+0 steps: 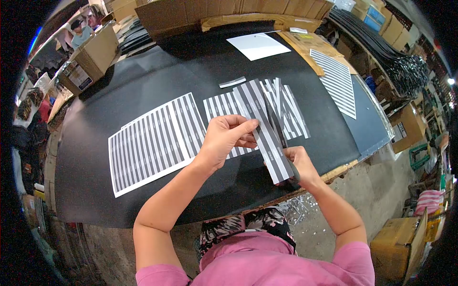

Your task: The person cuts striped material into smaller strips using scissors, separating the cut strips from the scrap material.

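Observation:
My left hand [231, 136] pinches a narrow piece of striped sheet [267, 143], grey and white with small print, between thumb and fingers. Black scissors [276, 124] run along the right edge of that piece, their handles in my right hand [301, 164]. How far apart the blades are, I cannot make out. Behind my hands lie a striped sheet [220, 106] and a loose pile of cut strips [292, 112]. One short strip [232, 82] sits apart, a little farther back. Left of my left hand are larger striped sheets [155, 143], overlapping.
All this lies on a black-topped table [95, 190]. Toward the back are a white sheet [257, 46] and brown cardboard [310, 45], with another striped sheet [336, 81] at right. A cardboard box [90, 59] stands back left, near another person [81, 35]. Paper scraps [298, 209] litter the floor.

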A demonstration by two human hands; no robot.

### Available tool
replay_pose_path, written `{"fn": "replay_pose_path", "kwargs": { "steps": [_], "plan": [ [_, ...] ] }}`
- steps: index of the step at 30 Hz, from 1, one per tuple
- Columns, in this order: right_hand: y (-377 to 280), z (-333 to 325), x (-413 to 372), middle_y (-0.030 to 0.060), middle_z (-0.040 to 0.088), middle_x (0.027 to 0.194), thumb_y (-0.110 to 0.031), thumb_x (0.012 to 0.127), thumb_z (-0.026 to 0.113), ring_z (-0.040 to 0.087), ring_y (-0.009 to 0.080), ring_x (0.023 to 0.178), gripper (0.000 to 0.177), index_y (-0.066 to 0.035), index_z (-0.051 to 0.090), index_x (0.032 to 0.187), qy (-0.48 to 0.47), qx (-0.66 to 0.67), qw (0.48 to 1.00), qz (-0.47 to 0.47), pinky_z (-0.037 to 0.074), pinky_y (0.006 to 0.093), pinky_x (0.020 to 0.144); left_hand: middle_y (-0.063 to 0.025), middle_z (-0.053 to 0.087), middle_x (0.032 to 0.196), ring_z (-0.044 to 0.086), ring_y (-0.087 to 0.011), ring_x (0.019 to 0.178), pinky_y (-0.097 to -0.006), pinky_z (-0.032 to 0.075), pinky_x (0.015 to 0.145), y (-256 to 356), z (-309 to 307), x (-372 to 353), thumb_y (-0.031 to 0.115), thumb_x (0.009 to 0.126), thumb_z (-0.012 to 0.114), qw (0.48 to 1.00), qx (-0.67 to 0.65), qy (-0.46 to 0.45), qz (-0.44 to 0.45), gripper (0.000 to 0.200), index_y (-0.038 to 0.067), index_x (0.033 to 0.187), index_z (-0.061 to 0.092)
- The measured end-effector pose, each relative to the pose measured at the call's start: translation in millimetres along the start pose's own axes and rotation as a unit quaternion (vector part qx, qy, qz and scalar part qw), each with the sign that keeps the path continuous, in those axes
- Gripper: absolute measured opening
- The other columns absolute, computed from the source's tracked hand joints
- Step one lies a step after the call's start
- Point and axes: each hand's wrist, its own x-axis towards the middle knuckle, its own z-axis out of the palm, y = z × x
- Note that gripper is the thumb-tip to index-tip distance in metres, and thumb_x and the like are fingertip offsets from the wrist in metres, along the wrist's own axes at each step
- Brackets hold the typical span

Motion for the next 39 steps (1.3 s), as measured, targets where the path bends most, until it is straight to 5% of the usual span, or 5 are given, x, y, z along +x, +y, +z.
{"fn": "replay_pose_path", "kwargs": {
  "steps": [6, 9, 22, 39],
  "plan": [
    [0.5, 1.1, -1.3, 0.0066, 0.065, 0.077, -0.014, 0.073, 0.070, 0.058, 0.0081, 0.066, 0.028, 0.008, 0.065, 0.089, 0.035, -0.079, 0.996, -0.033, 0.047, 0.0223, 0.060, -0.0029, 0.060, 0.062, 0.059, -0.0095, 0.053, -0.0246, 0.053, 0.054, 6.5, 3.7, -4.2, 0.021, 0.081, 0.068, 1.000, 0.016, -0.003, 0.024, 0.023, 0.000, 0.075, 0.061],
    [4.7, 2.1, -1.4, 0.0052, 0.062, 0.069, -0.017, 0.069, 0.071, 0.052, 0.0063, 0.066, 0.029, 0.009, 0.062, 0.076, 0.053, -0.071, 0.994, -0.065, 0.044, 0.0249, 0.058, -0.0025, 0.059, 0.062, 0.059, -0.0093, 0.053, -0.0243, 0.053, 0.053, 6.5, 4.9, -5.2, 0.020, 0.081, 0.068, 1.000, 0.017, 0.001, 0.023, 0.022, 0.001, 0.073, 0.061],
    [4.2, 5.7, -4.5, 0.0052, 0.063, 0.068, -0.012, 0.070, 0.070, 0.052, 0.0062, 0.065, 0.023, 0.009, 0.062, 0.076, 0.059, -0.035, 0.994, -0.081, 0.044, 0.0243, 0.057, -0.0048, 0.061, 0.066, 0.060, -0.0112, 0.056, -0.0250, 0.054, 0.054, 1.3, 2.6, -2.6, 0.019, 0.081, 0.068, 1.000, -0.006, -0.015, 0.022, 0.020, 0.000, 0.076, 0.062],
    [6.5, 6.4, -4.5, 0.0030, 0.056, 0.054, -0.005, 0.067, 0.068, 0.049, 0.0064, 0.046, 0.013, 0.006, 0.062, 0.069, 0.078, -0.006, 0.995, -0.067, 0.035, 0.0235, 0.040, -0.0070, 0.063, 0.067, 0.062, -0.0124, 0.055, -0.0247, 0.054, 0.053, 2.8, 2.2, -2.4, 0.020, 0.080, 0.069, 0.999, -0.015, -0.019, 0.030, 0.021, 0.000, 0.075, 0.063]
  ]
}}
